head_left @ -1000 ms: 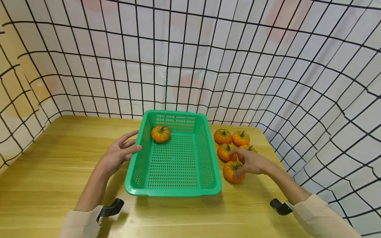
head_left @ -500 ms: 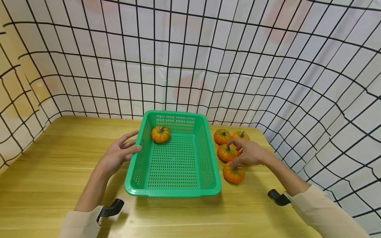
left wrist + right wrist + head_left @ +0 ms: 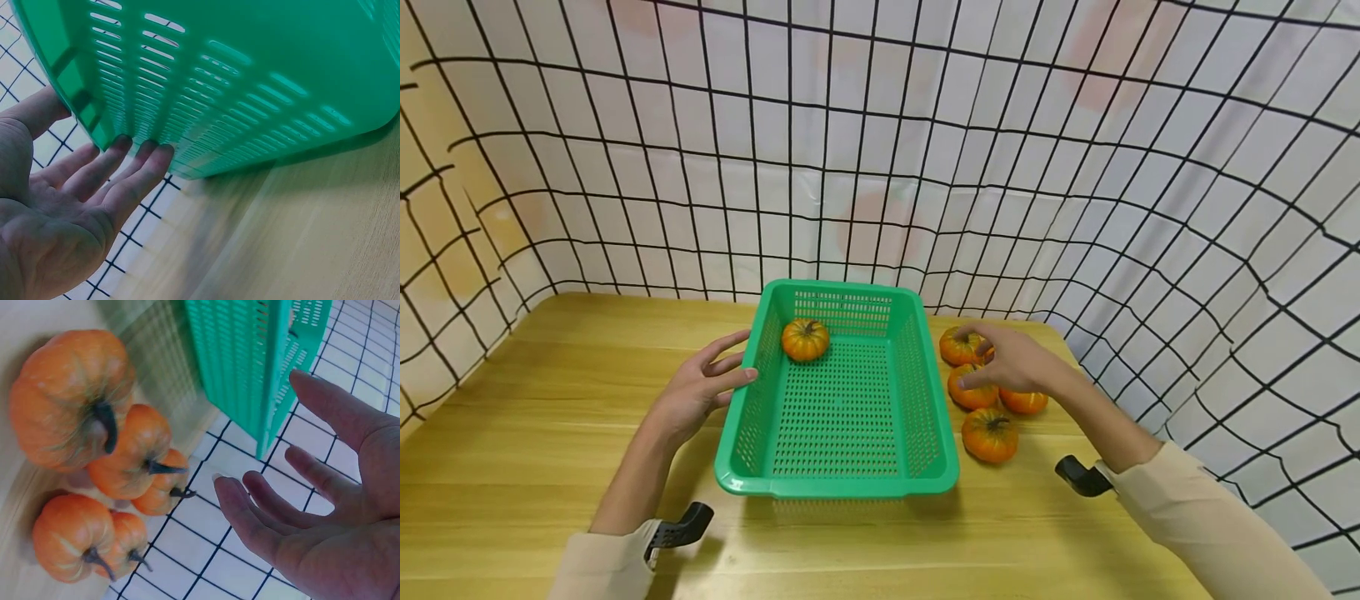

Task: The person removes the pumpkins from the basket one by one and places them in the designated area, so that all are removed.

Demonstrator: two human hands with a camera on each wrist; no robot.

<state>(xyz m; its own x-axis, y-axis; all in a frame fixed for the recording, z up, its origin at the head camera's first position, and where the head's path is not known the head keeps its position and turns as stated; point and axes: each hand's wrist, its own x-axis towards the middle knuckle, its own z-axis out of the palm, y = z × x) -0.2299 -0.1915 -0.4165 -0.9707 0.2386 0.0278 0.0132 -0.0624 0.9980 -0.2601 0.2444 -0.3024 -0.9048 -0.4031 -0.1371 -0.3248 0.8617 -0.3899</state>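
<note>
My left hand holds the left rim of a green plastic basket, thumb over the rim and fingers against the outer wall, as the left wrist view of the hand shows. Inside the basket's far left corner sits a small orange pumpkin. My right hand hovers over a group of small pumpkins right of the basket, fingers spread and holding nothing. Nearest me is one pumpkin; another lies under the thumb. The far pumpkin is near the fingertips, and one is partly hidden by the hand.
The wooden table carries everything. Behind and at the sides stands a black wire grid against pale patterned sheeting. A black wrist mount sits on the left sleeve, and another mount on the right.
My right hand has moved away from me and left, from above the nearest pumpkin to above the far ones. The left hand and the basket stay put.
</note>
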